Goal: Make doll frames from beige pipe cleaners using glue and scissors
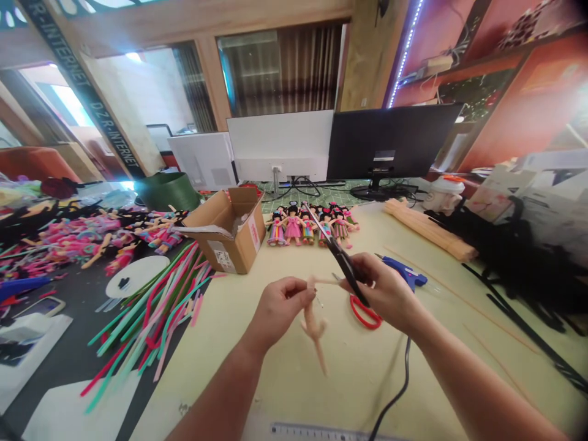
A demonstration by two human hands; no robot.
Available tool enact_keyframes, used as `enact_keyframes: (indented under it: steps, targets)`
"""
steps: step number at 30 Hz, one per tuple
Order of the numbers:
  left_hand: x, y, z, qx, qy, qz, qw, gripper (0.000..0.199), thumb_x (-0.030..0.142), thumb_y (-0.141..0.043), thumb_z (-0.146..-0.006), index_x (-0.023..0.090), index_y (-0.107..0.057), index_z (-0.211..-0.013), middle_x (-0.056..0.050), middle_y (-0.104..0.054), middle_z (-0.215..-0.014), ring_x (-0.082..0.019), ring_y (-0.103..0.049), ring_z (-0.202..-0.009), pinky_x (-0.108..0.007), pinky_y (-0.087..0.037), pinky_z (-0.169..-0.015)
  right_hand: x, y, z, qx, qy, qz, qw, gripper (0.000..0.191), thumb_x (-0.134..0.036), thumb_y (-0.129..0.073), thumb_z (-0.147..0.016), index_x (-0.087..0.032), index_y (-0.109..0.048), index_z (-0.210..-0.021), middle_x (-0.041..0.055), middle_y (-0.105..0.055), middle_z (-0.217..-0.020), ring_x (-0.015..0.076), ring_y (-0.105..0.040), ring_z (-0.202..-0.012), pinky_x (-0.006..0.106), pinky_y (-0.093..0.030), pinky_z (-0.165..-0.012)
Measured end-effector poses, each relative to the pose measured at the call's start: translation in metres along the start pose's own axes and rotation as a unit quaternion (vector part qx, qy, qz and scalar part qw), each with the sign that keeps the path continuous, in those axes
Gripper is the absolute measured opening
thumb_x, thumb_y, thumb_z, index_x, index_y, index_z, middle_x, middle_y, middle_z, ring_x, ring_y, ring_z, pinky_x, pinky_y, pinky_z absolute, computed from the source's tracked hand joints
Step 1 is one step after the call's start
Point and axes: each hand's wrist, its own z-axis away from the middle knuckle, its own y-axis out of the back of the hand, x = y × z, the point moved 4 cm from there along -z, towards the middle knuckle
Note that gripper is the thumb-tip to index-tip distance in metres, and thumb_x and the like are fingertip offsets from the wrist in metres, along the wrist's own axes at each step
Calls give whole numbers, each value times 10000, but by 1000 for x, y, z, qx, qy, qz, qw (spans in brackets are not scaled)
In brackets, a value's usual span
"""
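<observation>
My left hand pinches the top of a beige pipe-cleaner doll figure, whose lower part dangles over the table. Black-handled scissors are gripped in my right hand, with the blades angled up and away to the left. A short beige strand stretches from the figure toward my right fingers; where it ends is hidden. Just below my right hand lies a red loop handle on the table. Beside that hand rests a blue glue gun.
Finished small dolls stand grouped ahead, beside an open cardboard box. Colored pipe cleaners spread at left; a beige bundle and black fuzzy strands lie right. A black cord and ruler are near me.
</observation>
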Motion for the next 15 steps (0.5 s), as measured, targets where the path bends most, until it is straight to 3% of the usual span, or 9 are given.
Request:
enact_keyframes:
  steps: [5, 9, 15]
  targets:
    - [-7, 11, -4, 49, 45, 151, 986, 320, 438, -695, -722, 138, -720, -832, -50, -644, -733, -122, -491, -643, -245, -359, -617, 29, 8, 14, 13, -8, 147, 989, 317, -409, -646, -730, -216, -521, -949, 23, -583, -802, 188, -546, -718, 293, -419, -643]
    - [-9, 11, -6, 48, 58, 254, 964, 327, 428, -712, -711, 130, -700, -844, -42, -616, -703, -108, -489, -625, -230, -358, -585, 33, -2, 24, -35, 7, 157, 987, 371, -435, -651, -722, -229, -512, -997, 47, -587, -907, 216, -575, -803, 312, -446, -699]
    - [-11, 10, -7, 52, 75, 332, 939, 295, 377, -743, -695, 141, -668, -856, -30, -616, -709, -106, -541, -679, -194, -369, -570, 36, -8, 27, -82, -9, 141, 986, 351, -426, -648, -738, -220, -520, -993, 39, -589, -904, 208, -590, -793, 302, -461, -695]
